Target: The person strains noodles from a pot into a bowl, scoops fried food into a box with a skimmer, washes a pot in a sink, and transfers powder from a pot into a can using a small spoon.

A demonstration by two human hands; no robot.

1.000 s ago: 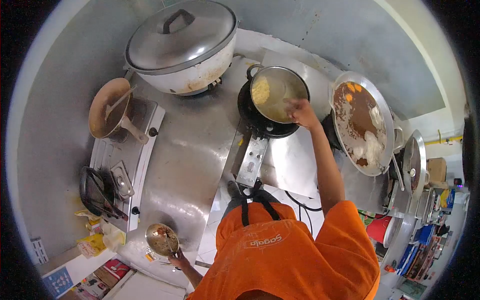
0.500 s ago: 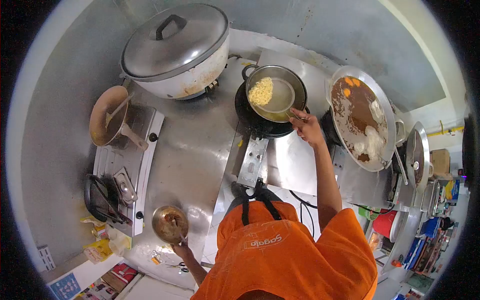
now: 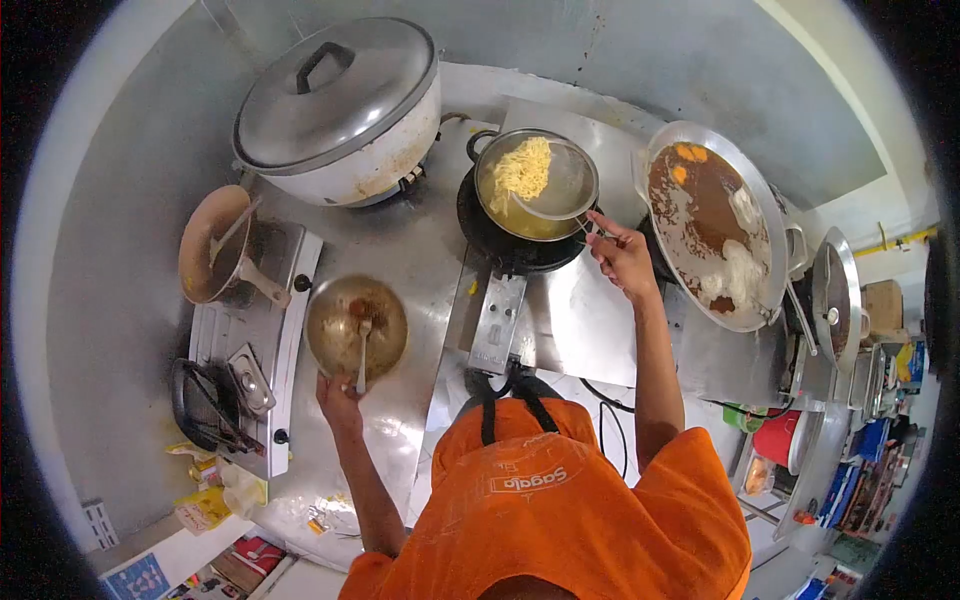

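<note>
My left hand point(image 3: 340, 402) is closed on the near rim of a metal bowl point(image 3: 328, 330), which it holds up over the steel counter. Inside the bowl are a fork point(image 3: 364, 350) and a small patch of brownish-red paste or sauce. With closed fingers, my right hand point(image 3: 624, 258) grips the thin handle of a wire strainer point(image 3: 568, 182). Yellow noodles point(image 3: 524, 168) lie in the strainer, at the mouth of a dark-handled pot point(image 3: 520, 228) with yellowish liquid. The pot sits on a black burner.
A large lidded rice cooker point(image 3: 340, 110) stands at the back left. On a stove at the left are a brown pan point(image 3: 212, 225) and a black basket-like utensil point(image 3: 200, 405). To the right, a wide pan of brown oil point(image 3: 712, 235) holds orange pieces and white foam.
My left hand has brought the bowl up and forward, closer to the pot. The strainer has tilted and the noodles have shifted within it. My right hand keeps its grip.
</note>
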